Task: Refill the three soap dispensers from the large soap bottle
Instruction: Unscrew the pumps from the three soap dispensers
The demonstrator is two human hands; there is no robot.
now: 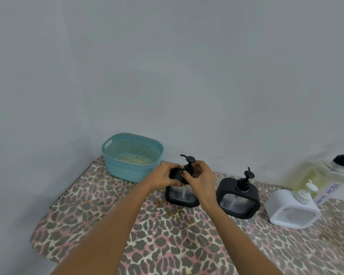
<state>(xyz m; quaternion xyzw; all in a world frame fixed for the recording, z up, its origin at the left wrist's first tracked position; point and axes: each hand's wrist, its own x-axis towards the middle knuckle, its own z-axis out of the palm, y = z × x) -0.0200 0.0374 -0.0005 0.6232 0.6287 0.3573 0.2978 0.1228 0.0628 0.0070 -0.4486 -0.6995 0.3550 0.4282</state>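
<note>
Opening the first of the 3 dispensers looks like the step in hand: both hands are on the leftmost black square-framed plastic soap dispenser with a clear ribbed window, which stands on the leopard-print padded board just in front of the teal woven-pattern plastic basket.

The left hand is curled around the dispenser's upper left shoulder, fingers closed on the black frame and steadying it. The right hand is closed about the neck under the black pump head, fingertips pinching the collar; whether the collar is already loose cannot be told, since the fingers hide the thread. The pump is upright and seated in the neck.

Judging from how things lie, none of the 3 has been filled yet: the second black square-framed dispenser and the white square-framed dispenser with a white pump stand to the right in a row, both capped, their windows looking empty or nearly so. The large clear soap bottle of pale yellow liquid with a black pump and a handwritten label is at the far right behind the white one, well apart from both hands.

The next move probably calls for turning the collar while the left hand keeps the body from spinning, then lifting the pump and its tube straight up and laying it somewhere before fetching the large bottle.
</note>
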